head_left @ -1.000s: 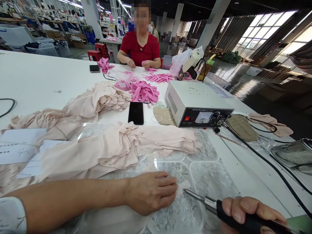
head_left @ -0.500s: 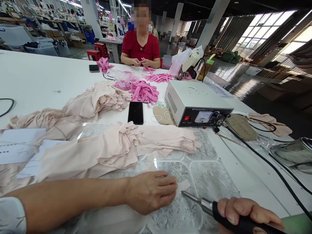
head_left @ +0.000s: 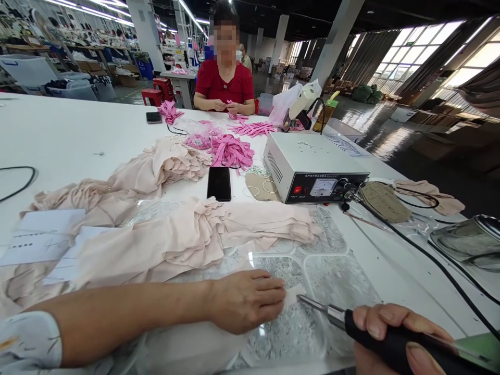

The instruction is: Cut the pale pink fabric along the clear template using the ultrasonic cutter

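My left hand [head_left: 250, 301] lies palm down on a pale pink piece of fabric, fingers flat and side by side. A small end of that fabric [head_left: 296, 295] shows past the fingertips; the rest under the hand is hidden. My right hand [head_left: 394, 333] is wrapped round the black handle of a handheld ultrasonic tool [head_left: 332, 315]. The tool's narrow metal tip is at the edge of the fabric end, just right of my left fingers. Whether it touches cannot be made out. Beneath lies a grey marbled mat [head_left: 332, 278] under a clear sheet.
Stacked pale pink fabric pieces [head_left: 156, 250] lie beyond my left arm, with paper sheets [head_left: 45, 237]. A phone [head_left: 219, 183] and a grey control box [head_left: 318, 156] stand behind. A black cable [head_left: 425, 252] crosses the right side. Opposite, a person [head_left: 224, 83] handles pink strips.
My right hand and the tool have shifted slightly right, the tip moving away from my left fingertips along the fabric end. The left hand stays in place. The view has tilted slightly.
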{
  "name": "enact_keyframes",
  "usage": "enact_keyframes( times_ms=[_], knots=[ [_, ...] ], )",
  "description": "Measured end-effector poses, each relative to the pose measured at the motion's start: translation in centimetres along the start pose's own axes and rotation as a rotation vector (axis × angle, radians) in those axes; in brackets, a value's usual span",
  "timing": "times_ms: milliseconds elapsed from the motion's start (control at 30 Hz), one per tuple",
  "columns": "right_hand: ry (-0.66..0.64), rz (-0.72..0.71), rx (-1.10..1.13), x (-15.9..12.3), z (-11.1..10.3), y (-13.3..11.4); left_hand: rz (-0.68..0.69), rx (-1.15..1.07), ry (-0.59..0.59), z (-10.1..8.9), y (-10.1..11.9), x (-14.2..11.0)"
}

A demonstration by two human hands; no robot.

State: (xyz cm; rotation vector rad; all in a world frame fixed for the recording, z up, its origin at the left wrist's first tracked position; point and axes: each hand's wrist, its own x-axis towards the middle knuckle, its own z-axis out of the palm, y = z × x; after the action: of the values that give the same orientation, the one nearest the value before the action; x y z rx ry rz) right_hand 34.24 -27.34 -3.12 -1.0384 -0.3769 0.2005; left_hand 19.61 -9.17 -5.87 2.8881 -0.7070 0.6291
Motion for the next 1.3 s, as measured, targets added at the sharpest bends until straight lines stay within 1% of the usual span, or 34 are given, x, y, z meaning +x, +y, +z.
enact_keyframes(
  times_ms=[33, 133, 200, 367, 467, 600, 700, 833, 1067, 1300],
  knots=[
    [-0.009, -0.014, 0.01, 0.1, 0.1, 0.1, -0.012, -0.013, 0.001, 0.0, 0.0, 0.0],
    [-0.089, -0.087, 0.032, 0.6, 0.3, 0.4, -0.054, -0.078, 0.002, -0.2, -0.1, 0.2],
    [-0.107, -0.121, 0.051, 0.9, 0.3, 0.7, -0.072, -0.146, -0.012, -0.6, -0.3, 0.3],
    [-0.074, -0.137, 0.1, 1.5, 0.7, 1.0, -0.098, -0.269, -0.157, -2.3, -1.6, 0.7],
    [-0.073, -0.148, 0.122, 1.6, 0.9, 1.0, -0.064, -0.286, -0.237, -3.0, -2.7, 1.0],
    [-0.073, -0.157, 0.149, 1.6, 0.9, 1.2, 0.005, -0.278, -0.322, -3.4, -3.8, 1.3],
    [-0.069, -0.167, 0.173, 1.8, 1.0, 1.4, 0.055, -0.264, -0.352, -3.5, -4.4, 1.5],
    [-0.055, -0.187, 0.187, 2.1, 1.5, 1.8, 0.139, -0.248, -0.339, -3.5, -5.0, 1.8],
    [-0.053, -0.2, 0.196, 2.3, 1.8, 2.0, 0.252, -0.195, -0.267, -2.8, -5.9, 1.9],
    [-0.063, -0.203, 0.191, 2.4, 1.7, 2.0, 0.297, -0.157, -0.238, -2.5, -6.2, 2.0]
  ],
)
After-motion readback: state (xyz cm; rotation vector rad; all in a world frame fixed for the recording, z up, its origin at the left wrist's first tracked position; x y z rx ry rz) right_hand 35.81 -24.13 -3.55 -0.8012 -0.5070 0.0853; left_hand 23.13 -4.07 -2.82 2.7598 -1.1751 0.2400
